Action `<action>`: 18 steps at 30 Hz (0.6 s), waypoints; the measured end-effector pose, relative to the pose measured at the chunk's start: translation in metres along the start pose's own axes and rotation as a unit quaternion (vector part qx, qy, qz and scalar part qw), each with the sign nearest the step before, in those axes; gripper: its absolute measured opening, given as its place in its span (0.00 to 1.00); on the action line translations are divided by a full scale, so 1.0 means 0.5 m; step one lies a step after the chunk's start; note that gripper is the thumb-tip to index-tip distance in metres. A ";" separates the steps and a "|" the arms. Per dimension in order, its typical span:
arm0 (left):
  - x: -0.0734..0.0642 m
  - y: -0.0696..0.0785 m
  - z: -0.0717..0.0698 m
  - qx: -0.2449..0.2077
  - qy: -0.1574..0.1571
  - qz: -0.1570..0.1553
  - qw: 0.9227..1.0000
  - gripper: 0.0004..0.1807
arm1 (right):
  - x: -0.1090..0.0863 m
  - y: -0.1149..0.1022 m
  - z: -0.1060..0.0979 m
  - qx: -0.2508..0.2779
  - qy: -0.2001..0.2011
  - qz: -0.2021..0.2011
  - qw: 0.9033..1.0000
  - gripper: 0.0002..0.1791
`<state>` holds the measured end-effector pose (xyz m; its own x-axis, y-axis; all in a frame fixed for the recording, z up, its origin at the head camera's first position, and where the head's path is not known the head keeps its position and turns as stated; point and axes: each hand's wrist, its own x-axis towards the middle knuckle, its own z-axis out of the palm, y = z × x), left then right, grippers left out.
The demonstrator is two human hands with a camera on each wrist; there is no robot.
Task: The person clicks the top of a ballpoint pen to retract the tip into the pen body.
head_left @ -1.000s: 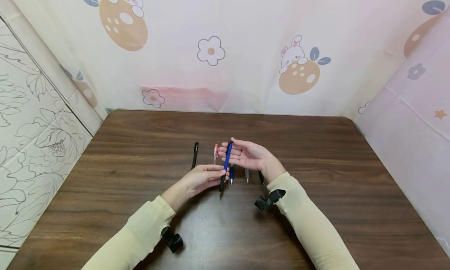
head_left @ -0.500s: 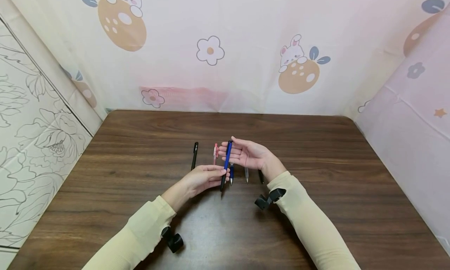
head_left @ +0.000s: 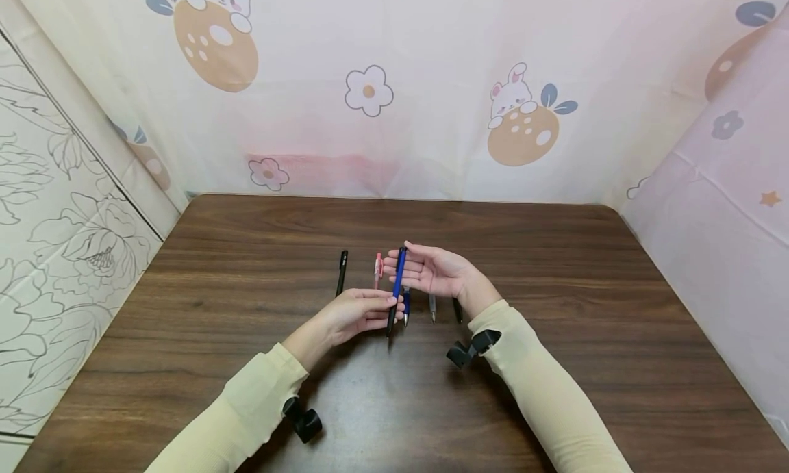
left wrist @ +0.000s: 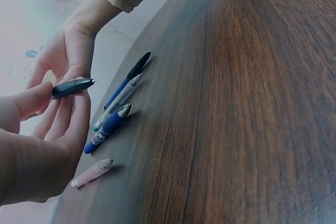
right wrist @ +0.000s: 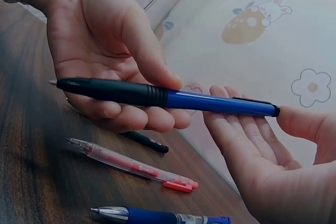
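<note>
My left hand [head_left: 351, 315] pinches a blue ballpoint pen [head_left: 399, 273] by its black grip, thumb on top and fingers beneath. The pen is raised off the table, its metal tip [right wrist: 53, 82] out and toward me. My right hand [head_left: 434, 273] is palm up at the pen's far end. In the right wrist view, the right thumb [right wrist: 299, 124] touches the end button, and the straight fingers [right wrist: 247, 140] lie behind the clip end. From the left wrist view, only the pen's dark grip [left wrist: 71, 87] shows past the left thumb.
Several pens lie in a row on the brown wooden table [head_left: 246, 267]: a black one [head_left: 342, 271], a clear pink one [right wrist: 139, 167], a blue one with a silver tip [left wrist: 109, 128], a clear one [left wrist: 119, 100] and a blue one with black grip [left wrist: 128, 80]. A patterned curtain [head_left: 431, 131] hangs behind.
The held pen's lower tip has shifted very slightly right and up in the head view. Both hands stay almost in place, and the pens on the table have not moved.
</note>
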<state>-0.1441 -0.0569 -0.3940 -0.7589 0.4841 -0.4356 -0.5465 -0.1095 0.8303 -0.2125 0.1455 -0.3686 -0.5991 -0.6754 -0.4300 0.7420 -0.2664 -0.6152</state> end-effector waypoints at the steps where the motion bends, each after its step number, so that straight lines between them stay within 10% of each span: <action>1: 0.000 0.000 -0.001 -0.002 -0.001 -0.002 1.000 0.20 | 0.001 0.000 0.000 0.000 0.001 0.002 1.000 0.36; 12: 0.003 -0.002 -0.005 0.000 -0.020 0.008 1.000 0.20 | 0.002 -0.002 -0.006 0.006 -0.001 0.009 1.000 0.20; 18: 0.005 0.001 -0.005 0.006 -0.014 0.006 1.000 0.20 | 0.005 0.002 -0.008 0.014 0.004 0.010 1.000 0.29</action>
<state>-0.1471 -0.0578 -0.3956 -0.7546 0.5077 -0.4156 -0.5333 -0.1057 0.8393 -0.2146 0.1464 -0.3729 -0.5860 -0.6751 -0.4482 0.7625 -0.2722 -0.5869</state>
